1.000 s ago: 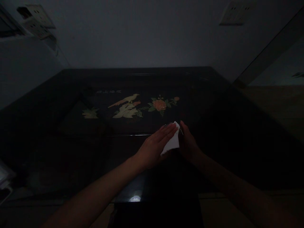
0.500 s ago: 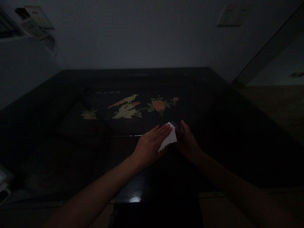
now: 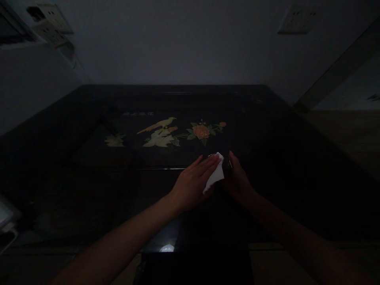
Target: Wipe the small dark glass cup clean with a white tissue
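Note:
My left hand presses a white tissue with its fingers close together against a dark, shiny, rounded object. My right hand grips that object from the right side, thumb up along its rim. Dim light and the tissue hide most of the object, so its kind cannot be made out. Both hands are above the near part of a glossy black table. Just beyond them, a coloured flower and a bird decorate the tabletop.
The table's far edge meets a pale wall. Wall sockets are at the upper right, and more sockets at the upper left. A whitish object shows at the left edge. The room is very dark.
My left hand and the tissue have slid slightly right across the object, covering more of it. My right hand keeps its grip. The whole view has shifted a little.

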A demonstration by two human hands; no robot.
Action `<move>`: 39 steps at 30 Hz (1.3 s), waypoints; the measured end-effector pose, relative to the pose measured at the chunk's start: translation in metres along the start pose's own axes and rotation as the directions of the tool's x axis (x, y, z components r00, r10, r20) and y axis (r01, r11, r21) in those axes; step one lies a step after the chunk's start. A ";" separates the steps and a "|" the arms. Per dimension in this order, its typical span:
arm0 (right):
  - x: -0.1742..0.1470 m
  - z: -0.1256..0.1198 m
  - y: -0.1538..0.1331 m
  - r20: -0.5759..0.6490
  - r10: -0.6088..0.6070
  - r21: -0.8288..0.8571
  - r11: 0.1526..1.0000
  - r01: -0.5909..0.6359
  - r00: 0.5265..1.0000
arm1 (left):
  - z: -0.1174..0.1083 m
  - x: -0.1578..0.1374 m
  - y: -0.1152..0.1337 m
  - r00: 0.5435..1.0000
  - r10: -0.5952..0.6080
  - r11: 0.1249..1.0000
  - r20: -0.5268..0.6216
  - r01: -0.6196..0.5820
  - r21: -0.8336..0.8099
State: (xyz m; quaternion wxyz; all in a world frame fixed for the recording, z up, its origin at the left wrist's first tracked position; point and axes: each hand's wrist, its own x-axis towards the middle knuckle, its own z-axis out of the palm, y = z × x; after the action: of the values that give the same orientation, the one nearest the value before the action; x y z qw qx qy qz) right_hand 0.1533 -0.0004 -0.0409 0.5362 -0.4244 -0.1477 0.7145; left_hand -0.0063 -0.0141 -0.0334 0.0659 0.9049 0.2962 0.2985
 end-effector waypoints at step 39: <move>-0.005 0.007 -0.011 0.093 0.080 -0.031 0.997 -0.077 0.992 | -0.005 0.003 -0.011 0.993 -0.116 0.991 0.017 0.115 0.071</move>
State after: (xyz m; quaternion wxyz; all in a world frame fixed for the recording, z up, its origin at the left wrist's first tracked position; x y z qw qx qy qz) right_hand 0.1551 0.0008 -0.0275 0.4944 -0.4031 -0.1657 0.7521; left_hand -0.0124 -0.0038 -0.0314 0.0543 0.8910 0.3577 0.2741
